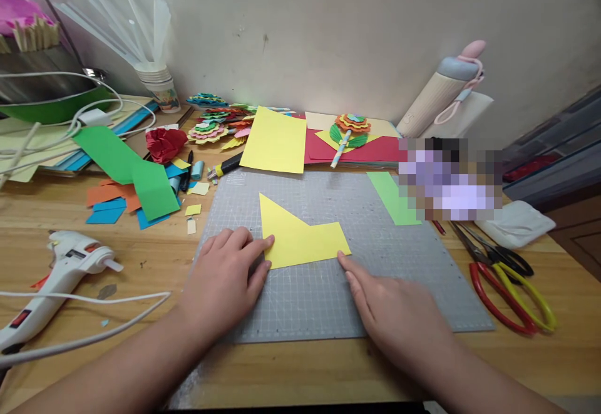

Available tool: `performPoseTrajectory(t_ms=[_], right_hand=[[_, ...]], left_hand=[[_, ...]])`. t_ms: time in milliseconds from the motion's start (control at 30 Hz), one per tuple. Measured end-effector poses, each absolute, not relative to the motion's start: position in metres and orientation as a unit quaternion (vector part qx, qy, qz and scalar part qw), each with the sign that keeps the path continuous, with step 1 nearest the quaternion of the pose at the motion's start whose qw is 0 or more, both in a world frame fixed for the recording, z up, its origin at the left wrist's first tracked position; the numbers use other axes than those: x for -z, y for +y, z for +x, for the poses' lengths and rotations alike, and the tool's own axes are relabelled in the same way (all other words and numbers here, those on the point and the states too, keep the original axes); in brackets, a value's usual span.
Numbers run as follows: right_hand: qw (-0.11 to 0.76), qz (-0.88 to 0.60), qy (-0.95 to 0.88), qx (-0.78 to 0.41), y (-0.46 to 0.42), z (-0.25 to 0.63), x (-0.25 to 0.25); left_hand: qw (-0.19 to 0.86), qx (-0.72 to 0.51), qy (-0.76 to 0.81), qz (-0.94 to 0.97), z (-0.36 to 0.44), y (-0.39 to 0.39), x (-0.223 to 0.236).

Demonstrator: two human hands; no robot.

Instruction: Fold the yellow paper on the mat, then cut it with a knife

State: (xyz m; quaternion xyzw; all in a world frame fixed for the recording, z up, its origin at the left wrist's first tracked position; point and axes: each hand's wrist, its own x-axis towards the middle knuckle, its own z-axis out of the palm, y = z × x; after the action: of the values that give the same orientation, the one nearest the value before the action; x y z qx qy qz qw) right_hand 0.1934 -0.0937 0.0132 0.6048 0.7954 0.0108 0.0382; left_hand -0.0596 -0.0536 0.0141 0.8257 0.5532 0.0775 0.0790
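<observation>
A folded sheet of yellow paper (300,242) lies on the grey cutting mat (404,289), one corner pointing up at the far left and a straight strip reaching right. My left hand (223,270) is at its left edge, with the index fingertip on the paper and the thumb at the lower left corner. At the lower right corner my right hand (394,307) grips the edge between index finger and thumb, the other fingers curled under and partly hidden. A light green paper strip (392,198) rests on the mat's far right.
A glue gun (66,270) with a looping white cord lies left. Green paper (126,163) and coloured scraps are behind it. Yellow paper (277,141) and a paper flower (352,126) stand at the back. Red-and-yellow-handled scissors (502,295) lie right, near a bottle (436,94).
</observation>
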Motion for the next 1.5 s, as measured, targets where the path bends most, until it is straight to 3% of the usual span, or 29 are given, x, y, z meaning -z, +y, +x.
performPoseTrajectory(t_ms=[367, 500, 667, 967, 1500], right_hand=[[0.013, 0.603, 0.796, 0.044, -0.074, 0.21, -0.028], [-0.079, 0.448, 0.89, 0.034, -0.054, 0.198, -0.036], [-0.08, 0.302, 0.95, 0.022, -0.038, 0.196, -0.03], [-0.131, 0.252, 0.959, -0.013, -0.026, 0.2, -0.013], [-0.079, 0.314, 0.945, -0.044, -0.033, 0.278, -0.015]], left_hand=[[0.043, -0.07, 0.524, 0.848, -0.052, -0.053, -0.024], [0.011, -0.034, 0.497, 0.867, -0.039, -0.044, -0.033], [0.112, -0.061, 0.389, 0.912, -0.035, -0.033, -0.028], [0.143, -0.075, 0.397, 0.904, -0.039, -0.032, -0.023], [0.13, -0.077, 0.386, 0.91, -0.04, -0.03, -0.023]])
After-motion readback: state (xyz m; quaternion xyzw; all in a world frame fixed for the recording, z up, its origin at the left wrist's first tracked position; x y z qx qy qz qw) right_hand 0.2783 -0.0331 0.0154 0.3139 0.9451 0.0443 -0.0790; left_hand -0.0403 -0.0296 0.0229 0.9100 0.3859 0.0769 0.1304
